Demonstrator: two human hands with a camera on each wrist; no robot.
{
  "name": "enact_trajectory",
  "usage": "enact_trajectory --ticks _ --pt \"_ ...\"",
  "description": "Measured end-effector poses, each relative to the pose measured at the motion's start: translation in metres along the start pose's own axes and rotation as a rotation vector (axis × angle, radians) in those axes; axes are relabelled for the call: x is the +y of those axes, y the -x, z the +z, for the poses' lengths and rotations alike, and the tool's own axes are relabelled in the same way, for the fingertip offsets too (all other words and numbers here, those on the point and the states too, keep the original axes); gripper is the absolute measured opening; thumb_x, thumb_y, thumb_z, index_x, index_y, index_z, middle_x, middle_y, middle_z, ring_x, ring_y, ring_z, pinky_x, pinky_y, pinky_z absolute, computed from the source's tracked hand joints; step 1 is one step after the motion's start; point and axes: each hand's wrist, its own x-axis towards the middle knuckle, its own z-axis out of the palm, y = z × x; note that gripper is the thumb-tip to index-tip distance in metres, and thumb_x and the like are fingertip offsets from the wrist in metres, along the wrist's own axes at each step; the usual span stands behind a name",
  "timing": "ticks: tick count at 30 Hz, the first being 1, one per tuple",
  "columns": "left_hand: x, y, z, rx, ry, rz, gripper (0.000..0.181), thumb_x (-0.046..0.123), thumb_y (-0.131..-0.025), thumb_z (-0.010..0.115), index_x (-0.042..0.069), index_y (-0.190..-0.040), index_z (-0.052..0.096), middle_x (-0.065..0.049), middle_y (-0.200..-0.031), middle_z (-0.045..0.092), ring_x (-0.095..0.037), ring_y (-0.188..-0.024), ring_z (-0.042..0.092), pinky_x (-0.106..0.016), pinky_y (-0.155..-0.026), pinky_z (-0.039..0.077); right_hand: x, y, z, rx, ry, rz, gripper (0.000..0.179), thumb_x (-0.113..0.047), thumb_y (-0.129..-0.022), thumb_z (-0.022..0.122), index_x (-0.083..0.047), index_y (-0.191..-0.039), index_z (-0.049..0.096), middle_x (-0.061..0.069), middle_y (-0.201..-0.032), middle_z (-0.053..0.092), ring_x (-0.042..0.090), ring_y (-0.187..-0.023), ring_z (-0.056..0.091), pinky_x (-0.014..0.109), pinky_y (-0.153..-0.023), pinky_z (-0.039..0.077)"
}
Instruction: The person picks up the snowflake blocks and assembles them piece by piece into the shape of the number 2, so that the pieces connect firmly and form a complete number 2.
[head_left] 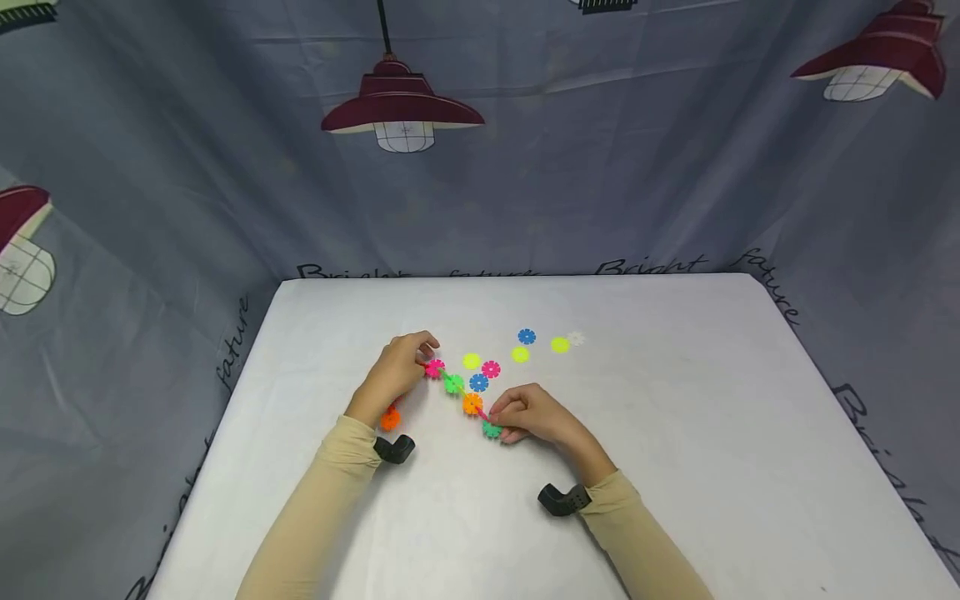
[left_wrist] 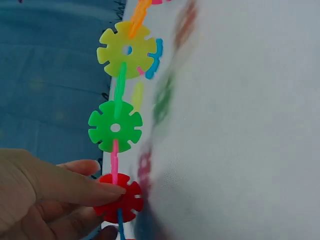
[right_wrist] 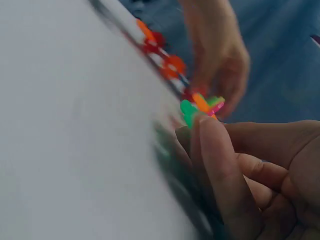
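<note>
The left hand [head_left: 397,367] pinches a chain's [head_left: 453,384] red disc [left_wrist: 131,201] in its fingers; the right hand [head_left: 532,412] pinches a green disc [right_wrist: 187,111]. The chain spans them over the desk [head_left: 675,417]. Best press square-on, near the joint, leaving slack so nothing twists loose.

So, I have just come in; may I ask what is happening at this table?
A person is handling a chain of colourful notched discs with both bare hands. The left hand pinches a red disc in the chain, which continues past that hand. The right hand pinches at a bluish-green disc, though its fingertips partly hide the grip. Yellow discs, blue discs and a white piece lie on the white table beyond the chain.
</note>
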Motion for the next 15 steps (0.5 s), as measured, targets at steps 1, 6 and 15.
enact_trajectory --ticks 1,6,15 --pt "0.000 -0.006 0.001 0.005 -0.015 0.005 0.048 -0.016 -0.083 0.057 0.006 -0.125 0.068 -0.011 -0.116 0.073 -0.026 -0.105 0.072 -0.042 -0.090 0.057 0.001 -0.002 0.006 -0.010 -0.029 0.017 0.018 -0.009 -0.097 0.070 0.006 -0.106 0.070 0.005 -0.079 0.074 0.011 -0.063 0.071 0.027 -0.065 0.063" --pt "0.006 -0.032 0.008 0.029 -0.044 0.084 0.045 -0.015 -0.085 0.061 0.004 -0.125 0.067 -0.012 -0.117 0.072 -0.027 -0.107 0.072 -0.044 -0.093 0.057 0.001 -0.010 0.029 -0.005 -0.100 0.023 0.020 -0.006 -0.096 0.070 0.006 -0.111 0.072 0.007 -0.085 0.076 0.013 -0.069 0.075 0.029 -0.069 0.064" --pt "-0.001 -0.007 0.009 0.283 0.069 0.184 0.029 0.004 -0.095 0.070 0.007 -0.123 0.069 -0.011 -0.123 0.069 -0.030 -0.118 0.066 -0.047 -0.104 0.052 -0.005 -0.016 0.026 0.102 0.057 -0.082 0.026 -0.007 -0.096 0.072 0.005 -0.118 0.071 0.013 -0.085 0.072 0.013 -0.064 0.071 0.033 -0.063 0.064"
